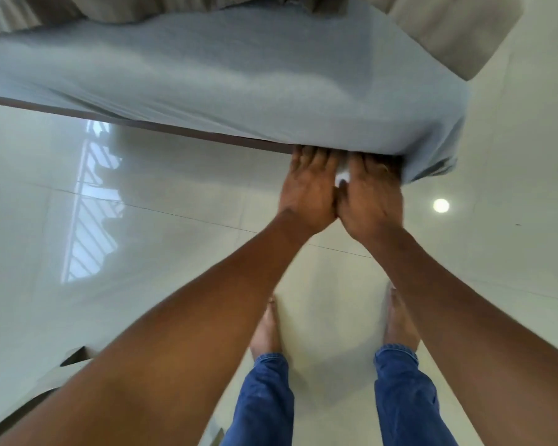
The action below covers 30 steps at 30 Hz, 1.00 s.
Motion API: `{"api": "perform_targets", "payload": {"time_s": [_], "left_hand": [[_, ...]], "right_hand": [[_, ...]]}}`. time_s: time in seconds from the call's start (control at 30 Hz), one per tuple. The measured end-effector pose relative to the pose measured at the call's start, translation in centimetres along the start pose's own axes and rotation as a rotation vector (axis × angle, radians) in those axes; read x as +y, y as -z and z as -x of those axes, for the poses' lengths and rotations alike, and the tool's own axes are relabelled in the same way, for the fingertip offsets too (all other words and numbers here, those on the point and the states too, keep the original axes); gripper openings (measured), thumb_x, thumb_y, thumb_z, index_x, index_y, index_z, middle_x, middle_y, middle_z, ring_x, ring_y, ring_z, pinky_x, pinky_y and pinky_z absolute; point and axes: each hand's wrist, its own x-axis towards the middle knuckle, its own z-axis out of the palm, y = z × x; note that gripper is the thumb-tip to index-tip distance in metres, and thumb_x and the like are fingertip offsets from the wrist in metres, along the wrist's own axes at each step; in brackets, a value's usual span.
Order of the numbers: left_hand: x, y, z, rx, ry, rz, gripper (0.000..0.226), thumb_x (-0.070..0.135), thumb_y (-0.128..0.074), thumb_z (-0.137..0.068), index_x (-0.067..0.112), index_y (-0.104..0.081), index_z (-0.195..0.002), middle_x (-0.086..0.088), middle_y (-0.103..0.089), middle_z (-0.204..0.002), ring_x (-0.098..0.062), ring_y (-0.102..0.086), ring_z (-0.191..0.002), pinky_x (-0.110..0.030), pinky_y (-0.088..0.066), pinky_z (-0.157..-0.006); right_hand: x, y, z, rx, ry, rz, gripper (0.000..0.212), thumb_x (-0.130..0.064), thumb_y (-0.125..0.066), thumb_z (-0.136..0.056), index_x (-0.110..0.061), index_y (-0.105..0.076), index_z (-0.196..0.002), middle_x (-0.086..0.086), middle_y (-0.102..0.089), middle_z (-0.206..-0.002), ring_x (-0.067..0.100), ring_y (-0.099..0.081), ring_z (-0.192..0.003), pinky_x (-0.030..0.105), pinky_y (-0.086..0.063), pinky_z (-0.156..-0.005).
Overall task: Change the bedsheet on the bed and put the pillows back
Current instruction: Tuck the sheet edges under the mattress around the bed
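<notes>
A light blue bedsheet [226, 75] covers the mattress and hangs over its near edge and right corner. My left hand [310, 188] and my right hand [371, 197] lie side by side at the bottom edge of the mattress near that corner. Their fingers reach under the sheet's hem, where the fingertips are hidden. A bit of white cloth [342, 177] shows between the two hands. A dark brown bed frame edge [161, 125] runs below the sheet to the left. No pillows can be made out clearly.
Glossy pale floor tiles [142, 239] surround the bed, with a window reflection at left. My bare feet and blue jeans [264, 397] stand just before the bed. Beige fabric [448, 30] lies beyond the bed's right corner. A cardboard-like object [74, 357] sits at lower left.
</notes>
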Motion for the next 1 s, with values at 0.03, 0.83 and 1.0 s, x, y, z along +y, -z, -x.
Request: {"api": "perform_targets", "payload": {"time_s": [0.03, 0.83, 1.0], "left_hand": [[0.6, 0.1, -0.7, -0.053, 0.012, -0.057, 0.071, 0.035, -0.055, -0.084, 0.016, -0.042, -0.151, -0.010, -0.047, -0.152, -0.034, -0.034, -0.146, -0.052, -0.013, -0.124], [6.1, -0.9, -0.5, 0.033, -0.043, 0.048, 0.077, 0.022, -0.060, -0.084, 0.009, -0.033, -0.155, -0.011, -0.037, -0.159, -0.031, -0.027, -0.151, -0.048, -0.016, -0.125], [6.7, -1.1, 6.7, 0.090, -0.076, 0.205, 0.073, -0.008, -0.050, -0.080, -0.004, -0.036, -0.152, -0.020, -0.034, -0.160, -0.029, -0.025, -0.153, -0.046, -0.029, -0.122]], "right_hand": [[0.4, 0.1, 1.4, 0.039, 0.037, -0.025, 0.061, -0.013, -0.054, -0.086, -0.001, -0.046, -0.145, 0.022, -0.055, -0.143, 0.040, -0.048, -0.135, 0.052, -0.034, -0.118], [7.0, 2.3, 0.6, -0.040, 0.053, 0.112, 0.083, -0.029, -0.040, -0.078, -0.010, -0.027, -0.159, 0.009, -0.037, -0.162, 0.027, -0.028, -0.153, 0.053, -0.007, -0.127], [8.8, 3.4, 5.5, -0.029, 0.143, 0.050, 0.088, -0.008, -0.055, -0.078, -0.005, -0.024, -0.159, 0.012, -0.029, -0.165, 0.025, -0.022, -0.156, 0.052, -0.014, -0.126]]}}
